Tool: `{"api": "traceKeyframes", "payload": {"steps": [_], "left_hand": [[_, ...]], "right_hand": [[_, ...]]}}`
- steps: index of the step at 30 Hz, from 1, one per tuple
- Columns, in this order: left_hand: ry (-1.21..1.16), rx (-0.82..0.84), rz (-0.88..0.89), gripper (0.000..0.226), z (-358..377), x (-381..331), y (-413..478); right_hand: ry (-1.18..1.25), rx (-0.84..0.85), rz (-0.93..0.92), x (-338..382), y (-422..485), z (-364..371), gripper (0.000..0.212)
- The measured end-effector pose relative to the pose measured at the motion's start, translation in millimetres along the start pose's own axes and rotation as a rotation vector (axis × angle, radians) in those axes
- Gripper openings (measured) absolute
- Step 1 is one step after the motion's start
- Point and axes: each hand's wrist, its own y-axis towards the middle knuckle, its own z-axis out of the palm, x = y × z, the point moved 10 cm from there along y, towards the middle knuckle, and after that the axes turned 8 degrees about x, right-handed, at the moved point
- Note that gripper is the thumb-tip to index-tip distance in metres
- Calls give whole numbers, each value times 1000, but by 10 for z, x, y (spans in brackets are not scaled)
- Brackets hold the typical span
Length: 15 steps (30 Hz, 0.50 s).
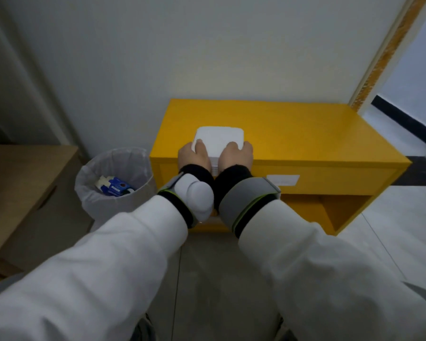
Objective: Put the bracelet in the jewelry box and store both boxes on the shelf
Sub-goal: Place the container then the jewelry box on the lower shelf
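A white box (219,139) with rounded corners is over the front left part of the yellow shelf unit's top (305,134). My left hand (193,156) grips its left side, thumb on the lid. My right hand (236,156) grips its right side the same way. Between my wrists the box's front shows layered edges, so it may be two stacked boxes; I cannot tell. No bracelet is visible. Both wrists wear black cuffs and grey straps over white sleeves.
The yellow unit stands against a white wall, with an open compartment (340,212) low on its right side and a white label (283,180) on its front. A lined waste bin (113,178) with blue-and-white rubbish stands to its left. A cardboard box (22,193) is further left.
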Motion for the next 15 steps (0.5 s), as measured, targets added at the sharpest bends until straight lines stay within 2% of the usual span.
{"api": "traceKeyframes", "payload": {"steps": [5, 8, 12, 15], "left_hand": [[16, 50, 32, 49, 75, 58, -457], [63, 85, 32, 49, 182, 236, -637], [91, 149, -73, 49, 346, 732, -875], [118, 195, -218, 49, 458, 1088, -942]], "right_hand": [[56, -25, 38, -178, -395, -319, 49], [82, -38, 125, -470, -589, -468, 48], [97, -27, 240, -923, -811, -596, 46], [4, -12, 320, -1193, -840, -624, 45]]}}
